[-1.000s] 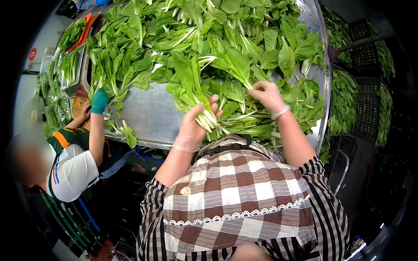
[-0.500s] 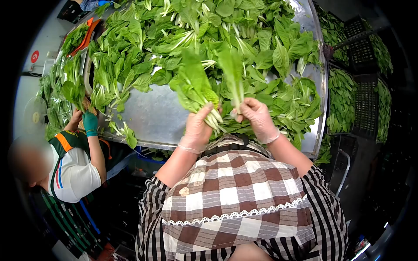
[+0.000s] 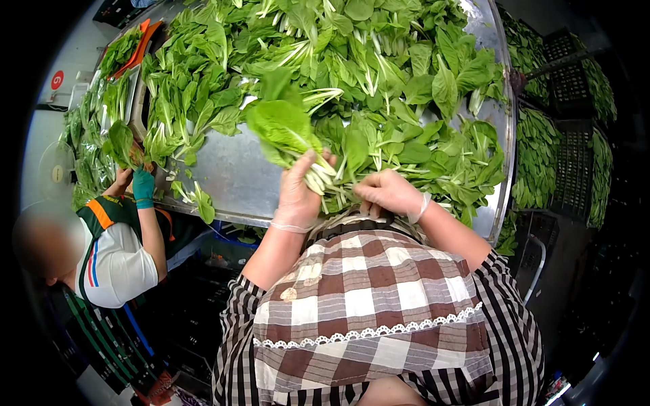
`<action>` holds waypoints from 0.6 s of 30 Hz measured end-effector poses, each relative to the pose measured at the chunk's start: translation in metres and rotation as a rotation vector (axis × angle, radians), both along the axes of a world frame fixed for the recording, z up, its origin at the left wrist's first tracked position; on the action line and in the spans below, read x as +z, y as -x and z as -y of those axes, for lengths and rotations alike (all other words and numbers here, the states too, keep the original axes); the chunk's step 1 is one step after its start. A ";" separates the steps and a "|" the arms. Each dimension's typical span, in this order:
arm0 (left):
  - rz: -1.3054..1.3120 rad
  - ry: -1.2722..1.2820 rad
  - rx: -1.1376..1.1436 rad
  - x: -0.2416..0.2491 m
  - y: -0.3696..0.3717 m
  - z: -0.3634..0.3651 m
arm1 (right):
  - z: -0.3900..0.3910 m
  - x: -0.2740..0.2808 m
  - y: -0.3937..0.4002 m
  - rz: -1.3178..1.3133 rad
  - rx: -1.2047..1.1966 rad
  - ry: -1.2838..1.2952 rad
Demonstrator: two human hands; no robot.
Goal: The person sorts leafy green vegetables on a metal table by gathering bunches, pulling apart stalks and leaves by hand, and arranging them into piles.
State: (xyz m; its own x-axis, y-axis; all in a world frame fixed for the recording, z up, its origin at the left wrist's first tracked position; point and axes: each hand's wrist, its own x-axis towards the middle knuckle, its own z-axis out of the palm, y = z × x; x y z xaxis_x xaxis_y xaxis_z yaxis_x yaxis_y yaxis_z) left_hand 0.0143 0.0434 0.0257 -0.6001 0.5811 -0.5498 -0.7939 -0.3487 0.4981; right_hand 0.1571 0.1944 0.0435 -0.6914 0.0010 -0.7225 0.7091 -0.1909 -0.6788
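My left hand (image 3: pixel 300 192), in a thin clear glove, is closed around the pale stems of a bunch of leafy greens (image 3: pixel 279 128). The broad leaves fan up and to the left over the metal table. Just to the right, my right hand (image 3: pixel 393 193) is gloved too, its fingers pinched together close to the stem ends. What lies between those fingers, if anything, is hidden. A single upright leaf (image 3: pixel 355 149) shows between the two hands, above the right fingertips. Loose greens (image 3: pixel 433 152) lie spread beyond my hands.
The metal table (image 3: pixel 237 177) carries a large heap of greens (image 3: pixel 325 47). Black crates (image 3: pixel 572 159) of greens stand at the right. At the left, a co-worker's green-gloved hand (image 3: pixel 143 188) is by another bunch (image 3: pixel 120 145). An orange tray (image 3: pixel 139 47) sits farther back.
My right hand has come down and left toward the stem ends, and the stalk it held upright no longer shows raised there. The bunch in my left hand tilts further left.
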 end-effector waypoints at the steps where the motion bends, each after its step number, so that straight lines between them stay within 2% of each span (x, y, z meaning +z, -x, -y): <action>1: -0.027 -0.026 0.018 0.004 0.006 0.005 | 0.000 -0.003 0.001 -0.060 0.039 -0.107; 4: -0.046 0.027 0.101 0.003 0.024 0.022 | -0.017 -0.026 0.026 -0.454 0.039 -0.910; 6: -0.052 -0.002 0.078 0.000 0.029 0.031 | -0.033 -0.033 0.064 -0.564 -0.134 -1.109; 8: -0.062 -0.060 0.057 -0.006 0.032 0.039 | -0.048 -0.043 0.100 -0.622 -0.158 -1.289; 11: -0.003 -0.086 0.099 -0.008 0.027 0.042 | -0.057 -0.056 0.138 -0.539 -0.089 -1.422; 14: 0.012 -0.090 0.146 -0.012 0.028 0.046 | -0.061 -0.051 0.147 -0.421 0.089 -1.368; 18: 0.005 -0.008 0.181 -0.029 0.031 0.057 | -0.065 -0.037 0.126 -0.328 0.102 -1.050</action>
State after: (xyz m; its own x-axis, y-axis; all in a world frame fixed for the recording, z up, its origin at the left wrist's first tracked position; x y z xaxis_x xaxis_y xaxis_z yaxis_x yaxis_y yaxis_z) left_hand -0.0162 -0.0131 -0.0034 -0.6926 0.4678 -0.5491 -0.7202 -0.4903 0.4908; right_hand 0.0313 0.2592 0.0064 -0.8811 0.4383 -0.1774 0.4445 0.6397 -0.6271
